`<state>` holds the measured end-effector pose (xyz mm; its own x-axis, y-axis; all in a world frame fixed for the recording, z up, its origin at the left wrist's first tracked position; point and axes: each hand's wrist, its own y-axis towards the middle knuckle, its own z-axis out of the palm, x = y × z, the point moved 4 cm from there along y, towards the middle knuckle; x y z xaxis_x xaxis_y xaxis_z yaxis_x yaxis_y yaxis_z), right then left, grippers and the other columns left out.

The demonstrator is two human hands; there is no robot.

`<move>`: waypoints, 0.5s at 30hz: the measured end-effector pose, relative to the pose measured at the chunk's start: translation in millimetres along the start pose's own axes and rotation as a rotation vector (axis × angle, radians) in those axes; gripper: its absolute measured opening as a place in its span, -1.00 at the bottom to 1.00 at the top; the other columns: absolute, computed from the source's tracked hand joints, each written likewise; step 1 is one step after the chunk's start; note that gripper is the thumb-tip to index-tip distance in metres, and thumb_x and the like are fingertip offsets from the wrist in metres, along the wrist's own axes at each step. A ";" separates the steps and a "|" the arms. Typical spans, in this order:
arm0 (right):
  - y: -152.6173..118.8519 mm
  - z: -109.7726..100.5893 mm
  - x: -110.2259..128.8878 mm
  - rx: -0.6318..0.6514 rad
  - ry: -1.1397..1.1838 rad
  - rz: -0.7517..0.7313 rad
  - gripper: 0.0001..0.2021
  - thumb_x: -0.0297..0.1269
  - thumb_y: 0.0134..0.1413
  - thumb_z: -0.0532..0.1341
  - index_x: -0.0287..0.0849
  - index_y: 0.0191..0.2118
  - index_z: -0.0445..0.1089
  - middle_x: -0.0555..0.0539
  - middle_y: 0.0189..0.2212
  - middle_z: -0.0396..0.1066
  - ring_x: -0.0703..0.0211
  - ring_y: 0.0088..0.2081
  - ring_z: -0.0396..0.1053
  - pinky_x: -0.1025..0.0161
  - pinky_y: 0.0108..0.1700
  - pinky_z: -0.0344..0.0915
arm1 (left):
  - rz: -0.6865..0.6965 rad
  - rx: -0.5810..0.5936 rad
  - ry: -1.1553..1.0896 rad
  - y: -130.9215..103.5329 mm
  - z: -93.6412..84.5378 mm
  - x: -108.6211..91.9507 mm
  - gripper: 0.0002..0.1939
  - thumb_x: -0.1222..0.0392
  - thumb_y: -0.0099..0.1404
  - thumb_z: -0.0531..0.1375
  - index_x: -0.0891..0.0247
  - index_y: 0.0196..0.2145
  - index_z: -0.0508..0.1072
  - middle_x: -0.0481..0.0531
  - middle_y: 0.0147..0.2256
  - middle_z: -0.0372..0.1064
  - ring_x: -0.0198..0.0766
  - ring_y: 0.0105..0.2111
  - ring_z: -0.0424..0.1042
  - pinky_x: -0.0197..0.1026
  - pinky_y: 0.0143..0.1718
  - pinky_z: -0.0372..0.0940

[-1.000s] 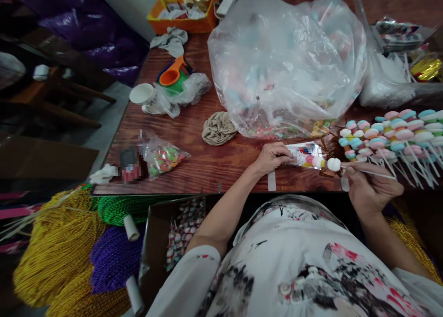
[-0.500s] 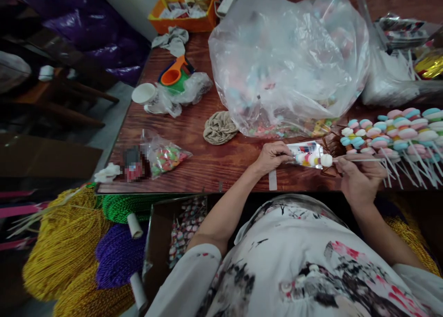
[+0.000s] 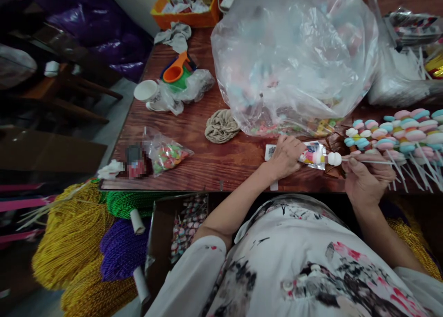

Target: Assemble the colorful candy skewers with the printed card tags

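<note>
My left hand [image 3: 288, 156] is closed over a shiny printed wrapper [image 3: 317, 147], gripping it near the middle, with the wrapper's white end showing beyond the fingers on the left. Part of a marshmallow skewer [image 3: 334, 158] lies inside the wrapper, its white end piece just outside the opening. My right hand [image 3: 368, 177] pinches the skewer's white stick [image 3: 380, 162], which points to the right. Beside that hand lies a row of pink, blue and white marshmallow skewers [image 3: 415, 135], sticks toward the table's front edge.
A large clear bag [image 3: 294, 63] of marshmallows stands behind my hands. To the left are a coiled beige cloth [image 3: 222, 126], a small bag of coloured candy [image 3: 169, 157], a paper cup [image 3: 146, 91] and an orange scoop [image 3: 174, 72]. Below the edge sits a box [image 3: 157, 234] of wrapped skewers.
My left hand has shifted right along the wrapper, from its left end to its middle, and now covers more of it. My right hand keeps its pinch on the stick. The view has shifted slightly.
</note>
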<state>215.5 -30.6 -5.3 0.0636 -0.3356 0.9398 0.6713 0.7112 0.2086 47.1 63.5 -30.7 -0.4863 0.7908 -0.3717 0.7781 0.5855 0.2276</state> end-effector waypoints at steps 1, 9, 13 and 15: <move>-1.1 0.0 2.2 -0.006 -0.042 -0.039 -0.88 -0.41 -0.25 0.41 -0.14 -0.51 0.48 0.08 -0.56 0.47 0.30 -0.55 0.38 0.29 -0.47 0.31 | -0.009 0.015 -0.007 0.2 -2.0 -1.8 -0.74 0.29 0.13 0.15 0.33 -0.19 0.44 0.19 -0.28 0.45 -0.06 -0.21 0.36 -0.06 -0.17 0.15; 8.4 4.6 6.3 0.001 0.161 0.125 -0.88 -0.43 -0.22 0.40 -0.15 -0.51 0.45 0.09 -0.60 0.43 0.31 -0.57 0.35 0.35 -0.55 0.28 | -0.057 -0.041 -0.069 -4.8 -9.0 -14.6 -0.83 0.20 0.20 0.16 0.28 -0.25 0.41 0.12 -0.33 0.45 -0.15 -0.33 0.42 -0.19 -0.36 0.18; 6.4 2.0 9.5 -0.027 0.160 0.104 -0.88 -0.44 -0.20 0.40 -0.18 -0.51 0.44 0.10 -0.60 0.38 0.33 -0.57 0.34 0.36 -0.55 0.28 | -0.042 -0.118 0.076 -8.6 -7.2 -13.5 -0.78 0.09 0.26 0.11 0.28 -0.23 0.39 0.11 -0.39 0.41 -0.16 -0.37 0.40 -0.18 -0.36 0.18; 1.8 1.5 14.0 -0.039 0.107 -0.004 -0.88 -0.45 -0.20 0.41 -0.18 -0.51 0.45 0.09 -0.58 0.38 0.33 -0.54 0.35 0.34 -0.53 0.31 | -0.051 -0.163 0.129 -9.8 -10.9 -14.1 -0.75 0.03 0.28 0.10 0.27 -0.25 0.39 0.10 -0.41 0.40 -0.17 -0.41 0.38 -0.17 -0.39 0.14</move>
<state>216.5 -33.1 8.7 0.1376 -0.4036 0.9045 0.6997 0.6859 0.1996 42.0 48.5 -17.8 -0.5784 0.7696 -0.2706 0.6818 0.6382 0.3575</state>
